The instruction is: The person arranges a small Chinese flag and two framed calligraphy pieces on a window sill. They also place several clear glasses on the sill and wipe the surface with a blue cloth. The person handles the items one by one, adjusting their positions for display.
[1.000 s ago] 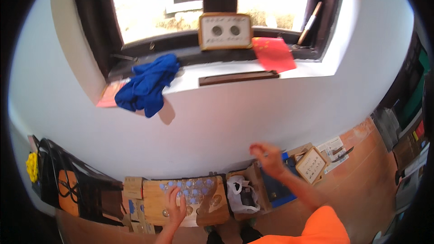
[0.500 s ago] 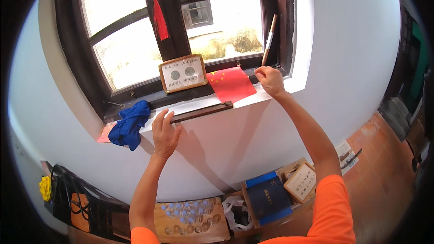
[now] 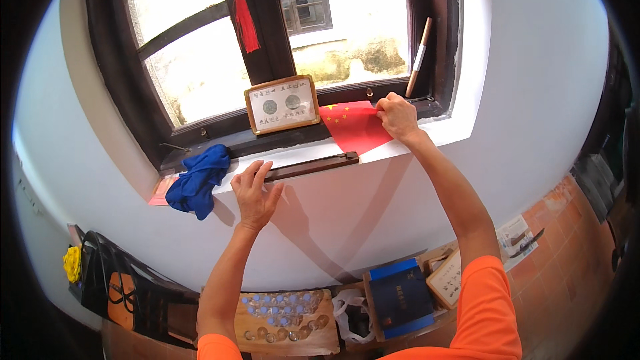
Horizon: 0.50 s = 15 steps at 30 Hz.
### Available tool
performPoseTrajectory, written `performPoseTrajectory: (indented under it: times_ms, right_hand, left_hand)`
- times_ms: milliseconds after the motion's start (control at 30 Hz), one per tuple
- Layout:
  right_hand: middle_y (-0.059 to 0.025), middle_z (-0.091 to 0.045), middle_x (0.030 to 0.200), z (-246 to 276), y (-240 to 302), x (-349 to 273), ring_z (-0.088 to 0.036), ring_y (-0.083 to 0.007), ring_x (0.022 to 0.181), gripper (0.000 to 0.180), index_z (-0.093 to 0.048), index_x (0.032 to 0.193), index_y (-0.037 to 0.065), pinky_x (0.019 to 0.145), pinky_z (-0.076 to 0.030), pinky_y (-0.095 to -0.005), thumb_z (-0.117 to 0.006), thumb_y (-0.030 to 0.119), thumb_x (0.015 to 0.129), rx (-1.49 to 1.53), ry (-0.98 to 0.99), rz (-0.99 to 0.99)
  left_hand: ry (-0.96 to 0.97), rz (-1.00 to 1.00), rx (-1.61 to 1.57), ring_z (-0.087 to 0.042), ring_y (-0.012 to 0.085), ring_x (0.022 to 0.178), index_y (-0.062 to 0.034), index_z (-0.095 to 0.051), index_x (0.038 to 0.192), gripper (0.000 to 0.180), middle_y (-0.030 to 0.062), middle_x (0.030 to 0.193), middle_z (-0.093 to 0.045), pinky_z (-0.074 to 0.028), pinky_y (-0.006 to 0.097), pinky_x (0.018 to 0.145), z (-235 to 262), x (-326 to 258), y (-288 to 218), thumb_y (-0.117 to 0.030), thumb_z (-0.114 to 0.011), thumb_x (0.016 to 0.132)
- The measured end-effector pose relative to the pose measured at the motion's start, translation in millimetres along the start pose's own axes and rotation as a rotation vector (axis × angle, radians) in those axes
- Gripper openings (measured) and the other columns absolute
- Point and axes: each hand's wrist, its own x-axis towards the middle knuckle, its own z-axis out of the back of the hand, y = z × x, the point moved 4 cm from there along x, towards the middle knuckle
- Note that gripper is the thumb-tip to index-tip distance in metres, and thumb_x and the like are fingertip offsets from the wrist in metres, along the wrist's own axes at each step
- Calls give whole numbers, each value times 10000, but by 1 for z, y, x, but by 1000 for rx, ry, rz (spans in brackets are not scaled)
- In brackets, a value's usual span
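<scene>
A small red flag (image 3: 357,130) with yellow stars lies on the window sill, hanging slightly over its front edge. My right hand (image 3: 398,118) is closed at the flag's upper right corner, fingertips pinched against the cloth. Lower and to the left, my left hand (image 3: 255,197) has its fingers apart, beside the left end of a dark wooden bar (image 3: 310,167) lying along the sill's edge; whether it touches the bar I cannot tell. A framed panel with two round discs (image 3: 283,105) leans against the window behind the bar.
A crumpled blue cloth (image 3: 199,180) drapes over the sill's left end. One slender brown-and-white stick (image 3: 419,59) leans in the right window corner. Below stand a wooden board with several small glass cups (image 3: 283,313), a white plastic bag (image 3: 353,317) and a dark blue folder (image 3: 401,297).
My right hand has shifted left relative to the sill, from beside the flag onto its corner. My left hand remains near the bar's end. The whole view has shifted slightly.
</scene>
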Motion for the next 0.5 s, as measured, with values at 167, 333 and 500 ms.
performPoseTrajectory:
  times_ms: [167,333,500]
  right_hand:
    - [-94,-583,876,-7,-5,-1,-610,-288,908,33,-618,833,94,729,-516,-413,-611,104,802,-102,-94,82]
    - [-95,-574,867,20,-24,-14,-604,-298,884,86,-593,847,81,732,-491,-421,-656,95,791,51,-253,-12]
    - [-109,-587,867,69,-28,-36,-603,-322,843,92,-602,862,48,723,-475,-422,-663,68,797,171,-388,2]
  left_hand:
    - [0,14,-26,-495,259,1150,-68,-567,1238,515,123,1238,-552,-282,422,968,0,1,0,-289,-720,800]
    - [-3,23,-89,-485,266,1177,-58,-553,1252,528,133,1266,-543,-272,421,985,3,0,3,-303,-710,811]
    - [2,70,-164,-466,286,1229,-56,-529,1276,564,144,1319,-519,-255,416,1025,7,-1,6,-328,-706,814]
